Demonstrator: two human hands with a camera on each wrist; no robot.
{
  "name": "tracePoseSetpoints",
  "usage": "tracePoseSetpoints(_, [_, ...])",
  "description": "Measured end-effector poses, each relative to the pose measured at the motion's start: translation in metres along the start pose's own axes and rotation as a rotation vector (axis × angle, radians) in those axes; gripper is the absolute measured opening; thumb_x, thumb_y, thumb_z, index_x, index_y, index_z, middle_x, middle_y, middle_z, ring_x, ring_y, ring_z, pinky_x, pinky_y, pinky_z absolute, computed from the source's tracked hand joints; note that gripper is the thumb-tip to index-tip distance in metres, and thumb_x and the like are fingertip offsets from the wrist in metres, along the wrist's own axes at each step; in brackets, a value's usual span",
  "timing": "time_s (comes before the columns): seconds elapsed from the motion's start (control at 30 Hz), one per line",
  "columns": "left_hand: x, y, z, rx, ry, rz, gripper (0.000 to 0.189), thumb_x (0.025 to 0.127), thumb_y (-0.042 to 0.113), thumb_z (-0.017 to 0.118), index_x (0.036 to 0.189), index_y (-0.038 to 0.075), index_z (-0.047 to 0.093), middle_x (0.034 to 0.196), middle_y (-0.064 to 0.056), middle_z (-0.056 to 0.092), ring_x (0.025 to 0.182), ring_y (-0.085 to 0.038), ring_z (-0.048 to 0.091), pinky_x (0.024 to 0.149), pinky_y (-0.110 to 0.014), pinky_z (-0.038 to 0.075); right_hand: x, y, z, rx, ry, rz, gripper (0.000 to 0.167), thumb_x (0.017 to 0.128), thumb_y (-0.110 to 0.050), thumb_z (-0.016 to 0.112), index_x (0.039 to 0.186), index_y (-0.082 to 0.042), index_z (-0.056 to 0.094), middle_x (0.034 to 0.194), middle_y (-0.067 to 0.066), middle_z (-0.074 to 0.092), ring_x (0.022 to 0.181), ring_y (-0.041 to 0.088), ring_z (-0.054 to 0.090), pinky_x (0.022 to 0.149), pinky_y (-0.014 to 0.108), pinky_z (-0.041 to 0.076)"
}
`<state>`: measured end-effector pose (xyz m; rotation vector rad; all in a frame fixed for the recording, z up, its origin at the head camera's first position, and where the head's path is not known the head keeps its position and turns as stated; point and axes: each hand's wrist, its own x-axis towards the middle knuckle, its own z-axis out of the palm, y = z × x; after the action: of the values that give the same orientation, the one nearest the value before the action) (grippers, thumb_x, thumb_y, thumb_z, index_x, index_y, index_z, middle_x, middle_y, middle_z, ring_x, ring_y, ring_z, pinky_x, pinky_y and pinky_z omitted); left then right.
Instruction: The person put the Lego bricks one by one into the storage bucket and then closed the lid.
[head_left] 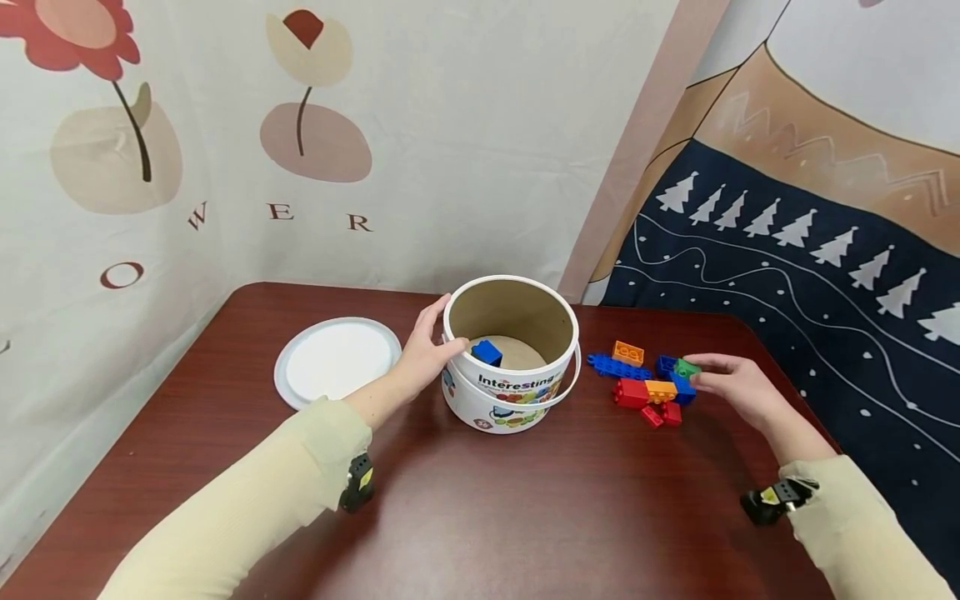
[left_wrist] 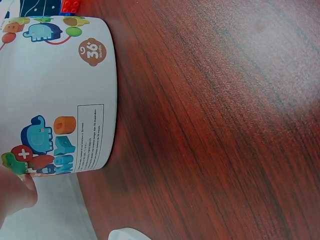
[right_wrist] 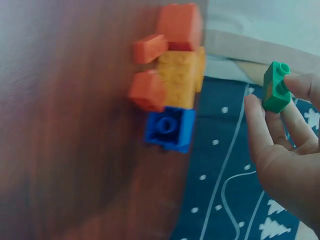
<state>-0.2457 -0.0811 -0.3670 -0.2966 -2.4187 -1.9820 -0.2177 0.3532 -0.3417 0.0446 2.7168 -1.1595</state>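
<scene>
Right hand (right_wrist: 287, 162) pinches the green block (right_wrist: 275, 87) between finger and thumb. It's probably light, hard and a bit slippery, so squeeze its flat sides. Left hand (head_left: 420, 362) grips the bucket (head_left: 506, 421).

Bucket (head_left: 517, 421), one; white lid (head_left: 341, 362), one; tabletop (head_left: 480, 517), one. Hands: left hand (head_left: 422, 357), right hand (head_left: 738, 388) — two. Blocks: green block (right_wrist: 274, 89), one; red blocks (head_left: 630, 393), three; orange-yellow blocks (head_left: 661, 392), two; blue blocks (head_left: 487, 353), one inside the bucket and at least two outside — overlap hides the exact figure. Printed flowers (head_left: 315, 50), two; printed letters (head_left: 281, 212), four; printed white trees (head_left: 836, 247), nine, the last partly out of view.
</scene>
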Motion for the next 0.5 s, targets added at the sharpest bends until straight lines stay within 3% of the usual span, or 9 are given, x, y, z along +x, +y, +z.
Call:
tracePoseSetpoints(0.13, [0.0,0.0,0.0,-0.001,-0.003,-0.001,0.073,0.084,0.01,0.059,0.148,0.009,0.023,0.152,-0.013,0.021,0.137,-0.027,0.026,0.114,-0.044,0.025,0.002,-0.015,-0.006,0.013,-0.003,-0.021,0.055,0.093,-0.032,0.055,0.134,0.003,0.045,0.132,0.017,0.046,0.089,-0.005,0.052,0.078,0.012,0.046])
tracePoseSetpoints(0.33, [0.0,0.0,0.001,0.006,0.003,0.004,0.074,0.083,0.01,0.06,0.148,0.008,0.024,0.152,-0.012,0.022,0.136,-0.027,0.027,0.113,-0.044,0.027,0.004,-0.036,-0.012,0.05,0.006,-0.068,0.052,0.092,-0.031,0.057,0.131,0.003,0.048,0.111,-0.006,0.05,0.087,-0.005,0.057,0.078,0.008,0.045])
tracePoseSetpoints(0.5, [0.0,-0.001,0.001,-0.006,0.009,-0.003,0.074,0.083,0.008,0.06,0.148,0.009,0.024,0.152,-0.012,0.021,0.137,-0.027,0.026,0.114,-0.044,0.026,0.008,-0.049,-0.011,0.108,0.0,-0.113,0.047,0.093,-0.025,0.056,0.128,0.005,0.049,0.101,-0.018,0.053,0.087,-0.003,0.061,0.079,0.007,0.046])
